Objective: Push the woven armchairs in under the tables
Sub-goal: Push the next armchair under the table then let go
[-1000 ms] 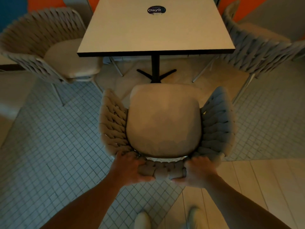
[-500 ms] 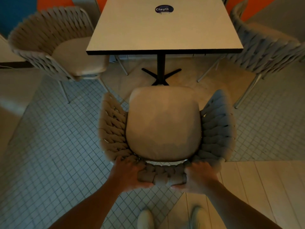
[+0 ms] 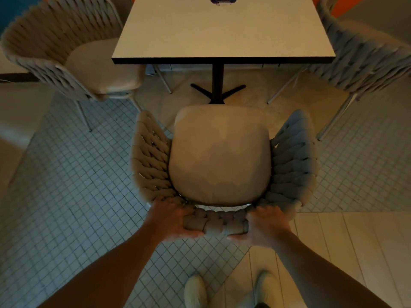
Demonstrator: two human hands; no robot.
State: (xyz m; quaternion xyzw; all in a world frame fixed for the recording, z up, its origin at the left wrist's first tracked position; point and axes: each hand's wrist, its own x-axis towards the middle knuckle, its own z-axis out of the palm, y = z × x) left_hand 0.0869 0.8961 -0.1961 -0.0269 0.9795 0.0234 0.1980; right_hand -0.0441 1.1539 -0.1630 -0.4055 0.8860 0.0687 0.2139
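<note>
In front of the square worktop [image 3: 222,30], on small-tiled floor [image 3: 66,196], both hands, left [image 3: 173,218] and right [image 3: 264,227], clasp the back of an armchair [image 3: 220,156] not yet under it.

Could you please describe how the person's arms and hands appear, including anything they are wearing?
Both forearms are bare as far as the frame shows; no sleeves are in view. The left hand and right hand wear no gloves, and no rings, watch or bracelet can be made out in the dim, warm light.

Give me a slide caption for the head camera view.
Both hands, left hand and right hand, grip the woven armchair backrest, facing the table.
</note>
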